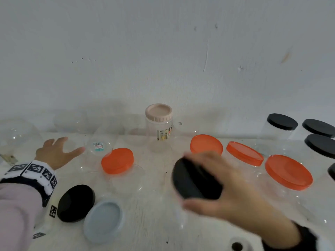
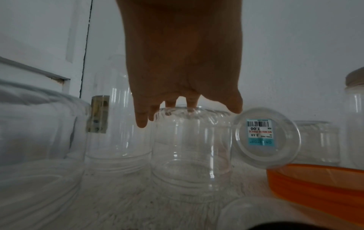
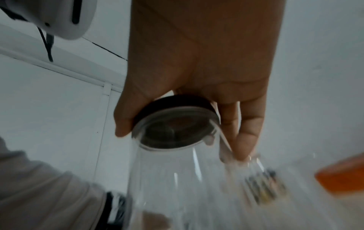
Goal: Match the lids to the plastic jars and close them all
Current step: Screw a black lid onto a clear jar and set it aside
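right hand gripping black lid on tilted jar, left hand spread wide, holding nothing, above open jar

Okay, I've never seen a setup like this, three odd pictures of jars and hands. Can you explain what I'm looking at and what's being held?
No machine here: a person wears three cameras, one on the head and one on each wrist. The head view looks down at a white table by a wall. On it are clear plastic jars, several with orange lids, some with black ones, one jar with a pink lid, plus a loose black lid and a grey lid. The right hand grips a black lid that sits on a clear jar, seen close in the right wrist view. The left hand is spread open, reaching over an open jar.
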Tool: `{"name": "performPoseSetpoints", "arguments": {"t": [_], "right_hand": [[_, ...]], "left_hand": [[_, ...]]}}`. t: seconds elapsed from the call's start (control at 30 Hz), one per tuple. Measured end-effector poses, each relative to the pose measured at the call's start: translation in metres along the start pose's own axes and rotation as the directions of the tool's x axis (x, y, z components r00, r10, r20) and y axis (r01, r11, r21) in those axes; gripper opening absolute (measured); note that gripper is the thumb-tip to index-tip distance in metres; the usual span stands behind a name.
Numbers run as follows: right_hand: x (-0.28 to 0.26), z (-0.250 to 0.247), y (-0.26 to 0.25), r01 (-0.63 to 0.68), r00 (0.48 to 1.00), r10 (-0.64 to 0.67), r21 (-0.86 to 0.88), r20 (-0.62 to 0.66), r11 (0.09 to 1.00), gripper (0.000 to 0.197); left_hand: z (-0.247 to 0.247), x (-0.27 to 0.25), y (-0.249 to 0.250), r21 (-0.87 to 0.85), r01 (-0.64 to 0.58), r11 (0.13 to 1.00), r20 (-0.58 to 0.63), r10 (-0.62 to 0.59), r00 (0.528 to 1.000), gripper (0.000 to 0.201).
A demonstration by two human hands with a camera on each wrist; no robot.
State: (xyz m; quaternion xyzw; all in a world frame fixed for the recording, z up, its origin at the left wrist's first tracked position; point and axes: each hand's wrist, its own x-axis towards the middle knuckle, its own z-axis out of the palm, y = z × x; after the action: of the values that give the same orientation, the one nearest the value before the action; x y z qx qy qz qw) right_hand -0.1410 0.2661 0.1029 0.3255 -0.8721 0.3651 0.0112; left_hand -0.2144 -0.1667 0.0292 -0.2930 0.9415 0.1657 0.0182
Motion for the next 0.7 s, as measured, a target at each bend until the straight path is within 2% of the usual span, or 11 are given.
{"name": "performPoseSetpoints", "arguments": {"t": [0.03,0.07,0.13,0.2,0.23,0.3,0.43,0.53,0.7], "right_hand": [[0.002,-0.016,0.000,0.031,0.988,-0.027,0.023,-0.151,0.999,0.068],[0.005,-0.032,0.002,0.053,0.949,-0.043,0.023,-0.312,0.998,0.060],[0.014,-0.068,0.015,0.022,0.819,-0.023,-0.009,-0.574,1.000,0.048],[0.028,-0.101,0.037,-0.108,0.702,0.073,-0.005,-0.708,0.994,0.061],[0.036,-0.115,0.050,-0.196,0.669,0.123,-0.014,-0.733,0.980,0.068],[0.054,-0.133,0.079,-0.368,0.647,0.215,-0.052,-0.731,0.929,0.078],[0.086,-0.137,0.131,-0.591,0.695,0.429,-0.118,-0.577,0.798,0.082],[0.097,-0.131,0.153,-0.644,0.735,0.538,-0.177,-0.414,0.744,0.080],[0.103,-0.120,0.162,-0.696,0.718,0.625,-0.280,-0.308,0.661,0.075]], "left_hand": [[0.001,-0.001,0.001,0.004,0.011,1.000,-0.009,-0.011,1.000,0.137],[0.001,-0.002,0.001,-0.005,0.024,1.000,-0.017,-0.024,1.000,0.133],[0.000,-0.004,0.003,-0.031,0.053,0.998,-0.027,-0.054,0.998,0.121],[-0.004,-0.007,0.007,-0.060,0.075,0.995,-0.027,-0.077,0.997,0.118],[-0.006,-0.010,0.009,-0.077,0.091,0.993,-0.031,-0.094,0.995,0.118],[-0.009,-0.015,0.011,-0.110,0.135,0.985,-0.067,-0.143,0.987,0.114],[-0.012,-0.025,0.009,-0.245,0.180,0.953,-0.166,-0.224,0.960,0.092],[-0.017,-0.036,0.006,-0.348,0.148,0.926,-0.213,-0.231,0.949,0.089],[-0.024,-0.053,0.007,-0.416,0.082,0.906,-0.279,-0.212,0.937,0.093]]}}
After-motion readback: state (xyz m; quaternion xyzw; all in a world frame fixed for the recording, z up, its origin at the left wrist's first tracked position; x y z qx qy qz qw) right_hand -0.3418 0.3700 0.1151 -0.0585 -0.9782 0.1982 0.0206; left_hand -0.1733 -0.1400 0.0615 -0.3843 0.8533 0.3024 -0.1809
